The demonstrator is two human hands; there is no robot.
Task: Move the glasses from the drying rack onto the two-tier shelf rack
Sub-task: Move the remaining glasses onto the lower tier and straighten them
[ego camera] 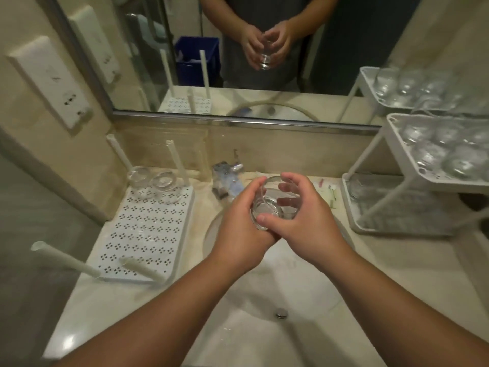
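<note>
Both hands hold one clear glass [268, 205] above the sink, between the two racks. My left hand [243, 223] wraps its left side and my right hand [307, 221] curls round its right side, thumb across the front. Two glasses [152, 185] stand upside down at the far end of the white perforated drying rack [143, 239] on the left. The white two-tier shelf rack [391, 207] stands on the right. Its upper tier [397, 144] carries several upturned glasses, and one glass [356, 188] sits at the back left of the lower tier.
A white sink [264, 313] with its drain lies under my forearms. A crumpled wrapper [227, 178] lies behind the sink by the wall. The mirror [238, 49] above the counter reflects the hands, glass and racks. Wall sockets [53, 78] are at left.
</note>
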